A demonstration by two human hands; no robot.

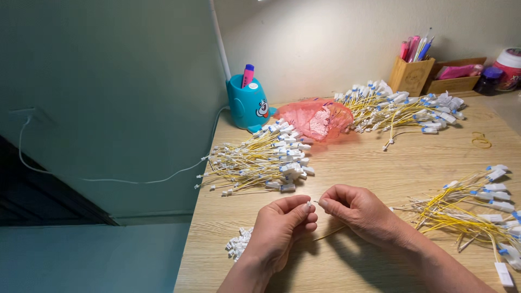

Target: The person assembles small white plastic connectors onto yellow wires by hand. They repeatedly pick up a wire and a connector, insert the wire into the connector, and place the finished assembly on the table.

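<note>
This looks like a home work corner used for small piecework by hand. A light wooden table (380,163) stands pushed into the corner of a plain painted wall (108,81), with a thin white cord (108,179) running along the wall. On it sit household desk things: a turquoise pen cup (247,104) shaped like a cartoon bird, a wooden pen holder (411,75) full of markers, a low wooden tray (456,81) and a small jar (510,66). Around these lie heaps of yellow wires with white tags (260,160), a red mesh bag (315,118) and a little pile of white plastic pieces (236,245).
</note>
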